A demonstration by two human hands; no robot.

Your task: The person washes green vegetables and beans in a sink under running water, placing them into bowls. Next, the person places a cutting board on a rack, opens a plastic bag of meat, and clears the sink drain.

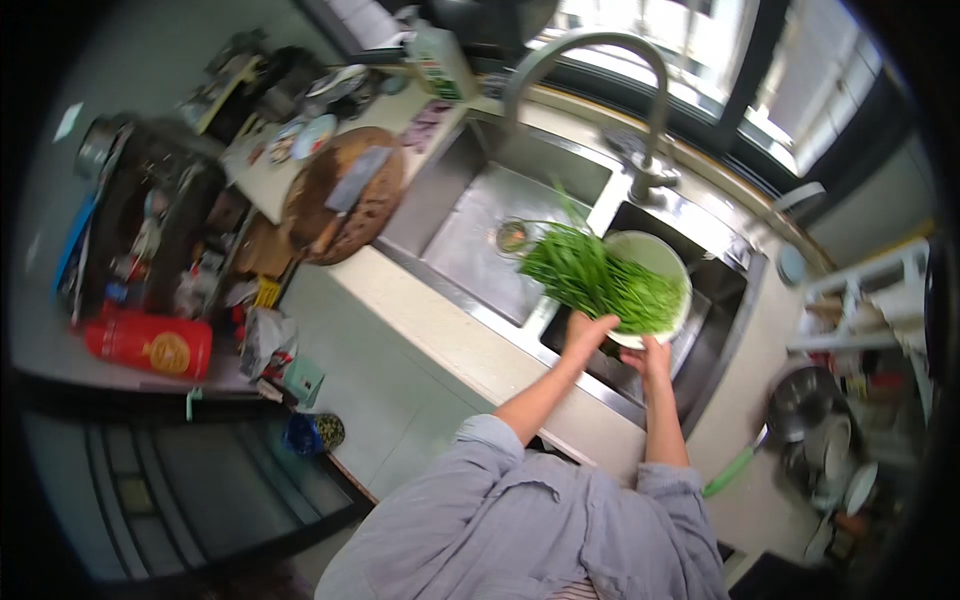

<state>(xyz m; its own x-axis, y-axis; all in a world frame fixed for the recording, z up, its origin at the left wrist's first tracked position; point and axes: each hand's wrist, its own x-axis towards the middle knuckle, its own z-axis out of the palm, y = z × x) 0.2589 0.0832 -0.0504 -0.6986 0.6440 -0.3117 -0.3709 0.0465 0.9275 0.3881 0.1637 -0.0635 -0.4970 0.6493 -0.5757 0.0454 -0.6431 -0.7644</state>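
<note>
A white round bowl or basin (683,275) holds long green leafy vegetables (585,268), over the smaller right sink basin (717,290). The leaves hang past its left rim towards the larger sink basin (480,235). My left hand (592,328) is at the lower left of the bowl, its fingers closed round the lower ends of the greens. Under the bowl's near rim is my right hand (648,358), its fingers gripping the bowl. The curved faucet (655,120) stands behind the bowl.
Left of the sink, a cleaver (358,180) lies on a round wooden board (345,200). A spray bottle (440,62) stands behind. Pans (800,400) and a white rack (870,290) are at the right. A red bottle (150,342) lies at the far left.
</note>
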